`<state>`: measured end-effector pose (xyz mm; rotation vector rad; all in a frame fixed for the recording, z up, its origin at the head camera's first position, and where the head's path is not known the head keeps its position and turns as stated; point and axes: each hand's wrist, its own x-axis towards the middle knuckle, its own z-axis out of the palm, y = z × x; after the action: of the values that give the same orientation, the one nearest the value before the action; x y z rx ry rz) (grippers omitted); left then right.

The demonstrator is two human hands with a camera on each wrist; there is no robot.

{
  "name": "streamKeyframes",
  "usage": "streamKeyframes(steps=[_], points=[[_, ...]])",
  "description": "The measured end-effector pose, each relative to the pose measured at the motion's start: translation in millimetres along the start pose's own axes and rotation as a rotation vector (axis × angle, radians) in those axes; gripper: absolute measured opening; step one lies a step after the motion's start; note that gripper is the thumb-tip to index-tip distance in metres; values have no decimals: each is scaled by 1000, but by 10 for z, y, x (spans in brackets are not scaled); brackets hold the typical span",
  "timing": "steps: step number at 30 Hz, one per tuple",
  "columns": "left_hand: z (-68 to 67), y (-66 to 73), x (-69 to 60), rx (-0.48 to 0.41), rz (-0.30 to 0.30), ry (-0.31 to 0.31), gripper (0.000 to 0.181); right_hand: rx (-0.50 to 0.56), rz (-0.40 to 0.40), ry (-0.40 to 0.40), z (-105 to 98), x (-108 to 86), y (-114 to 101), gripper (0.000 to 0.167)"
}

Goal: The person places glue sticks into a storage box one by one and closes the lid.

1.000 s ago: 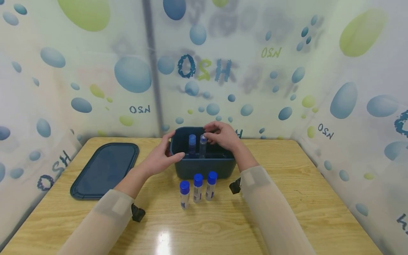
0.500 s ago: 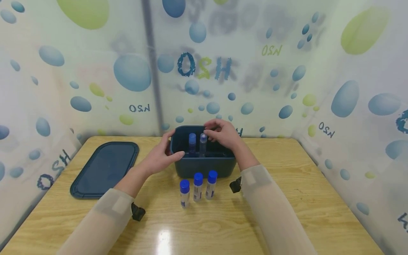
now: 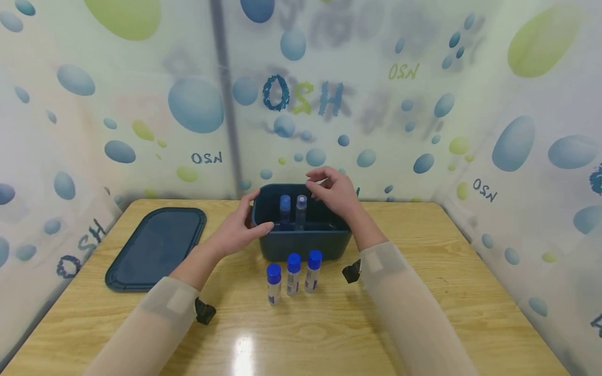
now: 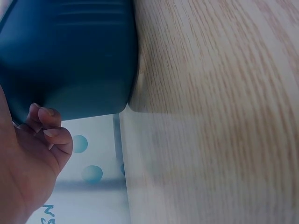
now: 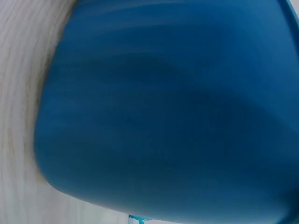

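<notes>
A dark blue box (image 3: 305, 245) stands on the table, its top uncovered. My left hand (image 3: 235, 232) holds its left end, thumb over the front rim and fingers along the outer side; curled fingers (image 4: 58, 135) touch the wall in the left wrist view. Inside, two slim tubes stand upright: a blue-topped tube (image 3: 285, 209) and a paler-topped tube (image 3: 301, 211). My right hand (image 3: 336, 193) hovers above the box's right part, holding nothing, its fingers loosely bent. The right wrist view shows only the box wall. Three blue-capped tubes resembling glue sticks (image 3: 293, 277) stand in front.
A dark blue lid (image 3: 157, 248) lies flat on the table, left of the box. The wooden table (image 3: 451, 292) meets printed curtains (image 3: 400, 115) at the back and both sides. A black wrist camera (image 3: 351, 271) hangs from the right sleeve.
My right hand has let go of the paler-topped tube in the box and lifted slightly up and right. My left hand stays at the box's left end.
</notes>
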<state>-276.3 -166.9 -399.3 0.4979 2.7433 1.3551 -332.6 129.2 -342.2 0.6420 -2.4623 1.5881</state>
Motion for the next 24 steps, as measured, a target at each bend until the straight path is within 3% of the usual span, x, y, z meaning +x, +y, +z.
streamKeyframes(steps=[7,13,24], points=[[-10,21,-23,1,7,4,99,16,-53,16,-104,-74,-113,28],[-12,14,-18,5,4,1,99,39,-72,-12,-206,-286,-184,28],[-12,4,0,16,-1,-4,100,69,29,-122,-397,-800,-237,27]])
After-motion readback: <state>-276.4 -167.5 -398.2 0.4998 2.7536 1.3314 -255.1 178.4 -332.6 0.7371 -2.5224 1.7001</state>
